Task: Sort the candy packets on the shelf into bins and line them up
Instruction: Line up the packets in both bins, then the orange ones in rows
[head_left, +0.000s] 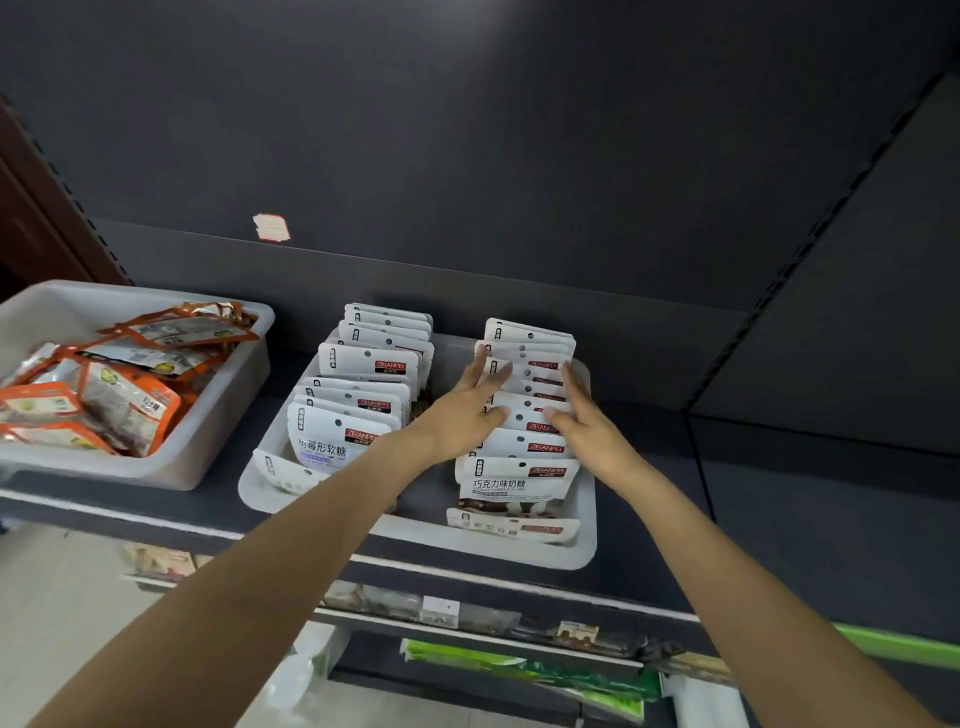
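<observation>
Fingers (488, 371) of the left hand (457, 410) lie straight and spread against the left side of the right-hand row of white candy packets (524, 415), while the right hand (582, 415) presses its straight fingers on the row's right side. Neither hand curls round a packet; they seem to squeeze the row from both sides to square it into a line. That row stands upright in the right half of a white bin (584, 551) on the dark shelf (649, 467), with a second row of white packets (358, 395) in its left half. Farther left, another bin (208, 457) holds orange packets (104, 395) lying loose, likely not yet lined up. Both forearms hide parts of the near packets, the bin's floor between the rows is hard to make out, and goods on the lower shelves are blurred.
</observation>
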